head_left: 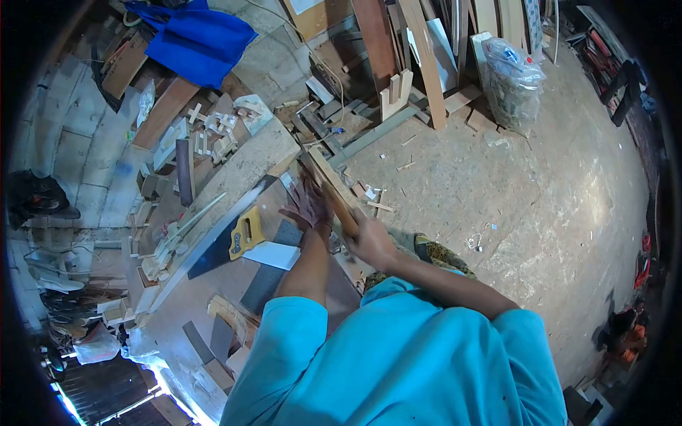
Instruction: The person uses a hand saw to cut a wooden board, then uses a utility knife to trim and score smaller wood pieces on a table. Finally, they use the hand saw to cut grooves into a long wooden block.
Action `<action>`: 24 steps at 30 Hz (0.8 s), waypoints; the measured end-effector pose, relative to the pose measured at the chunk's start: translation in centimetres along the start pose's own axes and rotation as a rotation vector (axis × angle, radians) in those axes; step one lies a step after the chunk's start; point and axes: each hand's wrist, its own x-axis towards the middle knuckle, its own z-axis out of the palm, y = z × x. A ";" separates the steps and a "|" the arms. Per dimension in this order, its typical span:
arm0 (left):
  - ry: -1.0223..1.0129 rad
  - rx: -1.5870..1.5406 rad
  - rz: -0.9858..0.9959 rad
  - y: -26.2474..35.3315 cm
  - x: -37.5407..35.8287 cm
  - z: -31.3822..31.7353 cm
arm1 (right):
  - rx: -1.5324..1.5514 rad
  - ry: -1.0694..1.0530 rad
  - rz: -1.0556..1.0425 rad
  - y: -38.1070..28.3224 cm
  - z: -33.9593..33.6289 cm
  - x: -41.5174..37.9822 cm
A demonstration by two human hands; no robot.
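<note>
My right hand (373,245) is wrapped round a brown wooden handle (341,209), which points up and away to the left; what sits at its far end is not clear. Close beside the handle, my left hand (310,204) is at the corner of the workbench (268,201), fingers stretched forward and thumb apart. Its fingertips are dim and slightly blurred, partly behind the handle. On the bench, left of my left forearm, lie a handsaw with a yellow handle (247,233), a white flat piece (272,254) and a dark grey strip (261,287).
Wood offcuts (213,131) crowd the bench's far left side, near a blue bag (195,42). Tall boards (419,57) lean at the back, beside a clear plastic sack (511,85). Scraps dot the concrete floor (554,192). Another person (625,334) is at the far right.
</note>
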 end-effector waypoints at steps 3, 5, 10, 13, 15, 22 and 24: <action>-0.024 -1.177 0.123 -1.5 1.1 2.4 | -0.077 0.015 -0.043 0.4 1.8 4.1; 0.005 -1.163 0.070 -1.5 0.8 2.3 | -0.087 0.040 -0.013 0.2 2.1 3.4; -0.111 -0.078 0.108 -0.8 0.2 0.3 | -0.052 0.003 -0.035 -0.7 -0.4 -0.1; -0.107 -0.278 0.149 -2.1 1.4 2.0 | -0.166 -0.073 -0.013 0.9 2.5 5.4; -0.100 -0.772 0.205 -2.4 1.0 3.9 | -0.135 0.031 -0.028 0.9 3.7 7.7; -0.095 -1.147 0.034 -2.8 1.6 6.4 | -0.095 0.075 -0.112 -1.0 -0.4 -0.6; 0.056 -1.198 0.085 -2.3 0.6 6.3 | -0.114 0.032 -0.043 -1.0 -0.1 0.3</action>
